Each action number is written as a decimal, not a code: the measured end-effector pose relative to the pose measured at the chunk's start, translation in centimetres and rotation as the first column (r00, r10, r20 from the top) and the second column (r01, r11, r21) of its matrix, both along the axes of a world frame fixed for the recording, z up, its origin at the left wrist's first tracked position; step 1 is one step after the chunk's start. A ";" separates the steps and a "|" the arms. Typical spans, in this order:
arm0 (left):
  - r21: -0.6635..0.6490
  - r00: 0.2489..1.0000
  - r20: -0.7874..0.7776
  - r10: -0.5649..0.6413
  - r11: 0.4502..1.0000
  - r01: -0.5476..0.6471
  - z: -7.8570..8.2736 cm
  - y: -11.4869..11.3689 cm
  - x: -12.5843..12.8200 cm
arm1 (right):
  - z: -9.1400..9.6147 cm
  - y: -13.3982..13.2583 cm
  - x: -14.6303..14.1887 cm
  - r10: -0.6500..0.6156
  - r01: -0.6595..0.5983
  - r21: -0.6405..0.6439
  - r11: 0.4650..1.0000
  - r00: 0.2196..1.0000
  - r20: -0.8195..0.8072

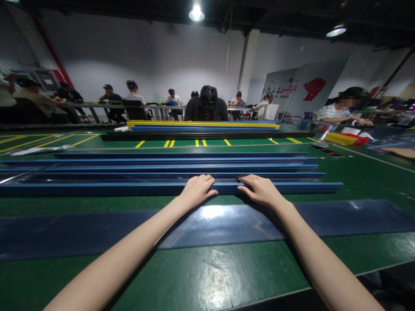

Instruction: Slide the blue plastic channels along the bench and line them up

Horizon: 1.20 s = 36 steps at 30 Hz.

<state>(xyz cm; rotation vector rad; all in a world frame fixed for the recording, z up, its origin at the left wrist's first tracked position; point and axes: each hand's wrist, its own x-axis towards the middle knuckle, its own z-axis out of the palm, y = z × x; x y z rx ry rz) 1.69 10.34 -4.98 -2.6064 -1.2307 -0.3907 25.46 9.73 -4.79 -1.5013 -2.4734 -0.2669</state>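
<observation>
Several long blue folded strips (97,166) lie stacked side by side across a green table (207,268). My left hand (196,190) and my right hand (259,190) rest close together on the nearest blue strip (304,187), fingers curled over its top edge and gripping it. A flat dark blue sheet (65,233) lies across the table just in front of that strip, under my forearms.
Farther back lies another pile of yellow and blue strips (204,125) on a black base. A person in black (207,106) sits facing me behind it. Other people sit at tables at the back and right. A red and yellow item (345,138) lies at right.
</observation>
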 end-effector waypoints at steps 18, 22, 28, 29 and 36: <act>-0.190 0.956 0.268 0.121 0.979 -0.070 0.3 0.4 0.0 | 0.0 -0.2 -0.1 0.003 -0.003 0.006 1.000 1.000 0.001; -0.197 0.949 0.290 0.127 0.978 -0.071 0.3 0.4 0.0 | 0.1 -0.2 -0.1 0.008 -0.008 -0.004 1.000 1.000 -0.003; -0.196 0.947 0.293 0.135 0.977 -0.079 0.4 0.3 0.0 | 0.1 -0.1 -0.1 0.003 -0.004 -0.022 1.000 1.000 -0.010; -0.194 0.948 0.290 0.133 0.978 -0.078 0.3 0.3 0.0 | 0.2 -0.2 -0.2 0.005 -0.005 -0.021 1.000 1.000 -0.009; -0.179 0.955 0.268 0.128 0.980 -0.081 0.1 0.4 0.0 | 0.5 -0.7 -0.8 0.049 -0.049 0.012 0.999 0.999 -0.021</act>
